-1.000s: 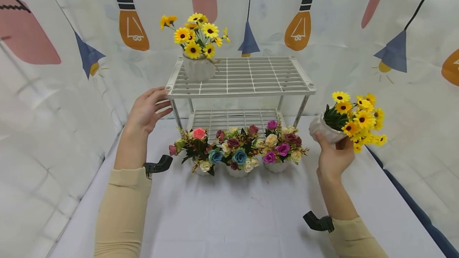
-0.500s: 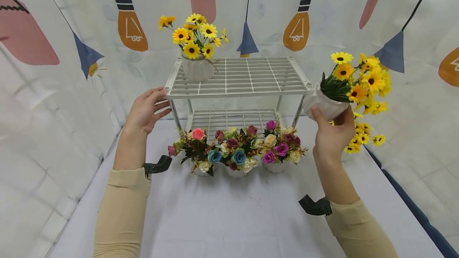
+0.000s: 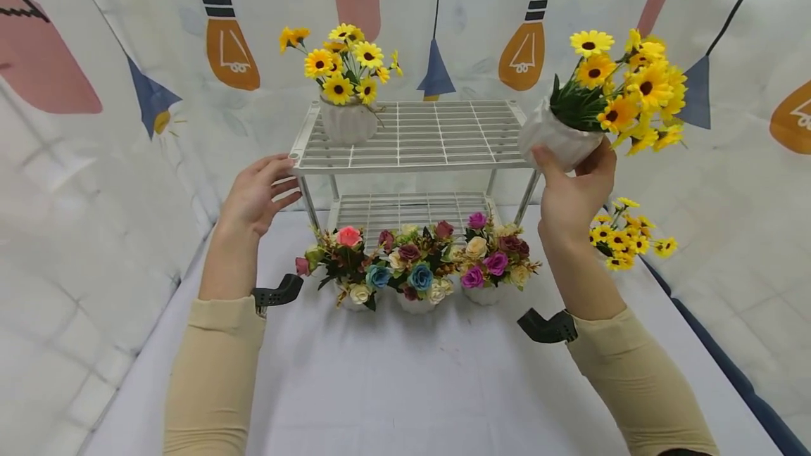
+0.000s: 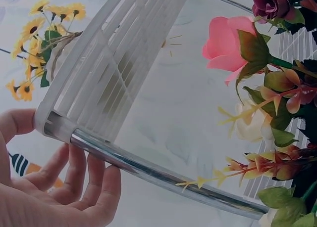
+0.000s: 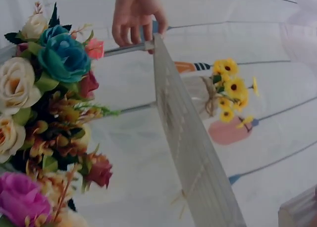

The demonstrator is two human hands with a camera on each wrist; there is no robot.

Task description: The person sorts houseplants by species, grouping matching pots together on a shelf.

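My right hand (image 3: 576, 192) grips a white flowerpot (image 3: 557, 136) of yellow daisies, tilted to the right, up by the right end of a white two-tier wire rack (image 3: 437, 167). In the right wrist view just a piece of this flowerpot (image 5: 299, 209) shows at the lower right corner. At the rack's other end, my left hand (image 3: 256, 195) holds the upper shelf's front corner. The left wrist view shows the thumb (image 4: 20, 122) at that corner and the fingers (image 4: 77, 162) beside the metal post. Another white pot (image 3: 348, 122) of yellow daisies stands upright on the top shelf's left.
Three pots of mixed roses, with pink (image 3: 348, 236), blue (image 3: 420, 276) and purple (image 3: 496, 262) blooms, stand in a row before the lower shelf (image 3: 412, 208). More yellow daisies (image 3: 624, 238) show behind my right forearm. A white cloth covers the table (image 3: 405, 385).
My right hand has raised the daisy pot and brought it left to the rack's upper shelf, uncovering other daisies behind. The left hand stays at the rack's corner.
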